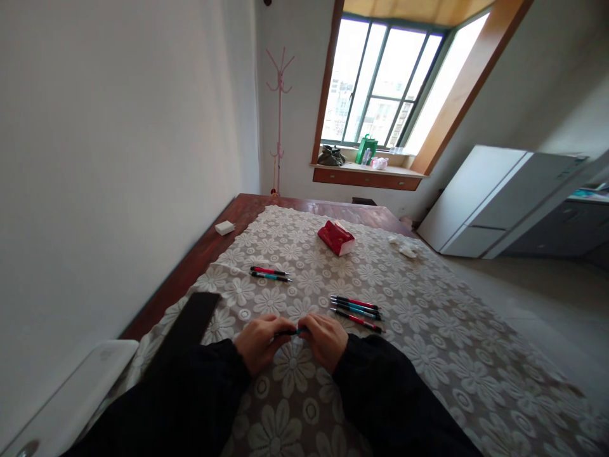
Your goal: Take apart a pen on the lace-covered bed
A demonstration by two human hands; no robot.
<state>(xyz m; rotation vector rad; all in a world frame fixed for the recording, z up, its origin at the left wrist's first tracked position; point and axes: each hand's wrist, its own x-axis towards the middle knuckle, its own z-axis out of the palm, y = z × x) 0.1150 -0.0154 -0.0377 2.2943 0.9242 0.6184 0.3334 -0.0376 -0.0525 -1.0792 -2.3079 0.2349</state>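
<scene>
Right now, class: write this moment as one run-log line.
left hand + right hand: both grip one pen | three pens right | two pens left | red packet behind

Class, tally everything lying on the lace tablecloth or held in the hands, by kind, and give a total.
Pens on the cloth: 5, two and three
Pen held by left hand and right hand: 1
Red packet: 1
Black flat case: 1
Crumpled white bits: 2
Total: 10

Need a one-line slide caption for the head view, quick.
Left hand and right hand hold a pen over a lace tablecloth, more pens lying nearby.
</scene>
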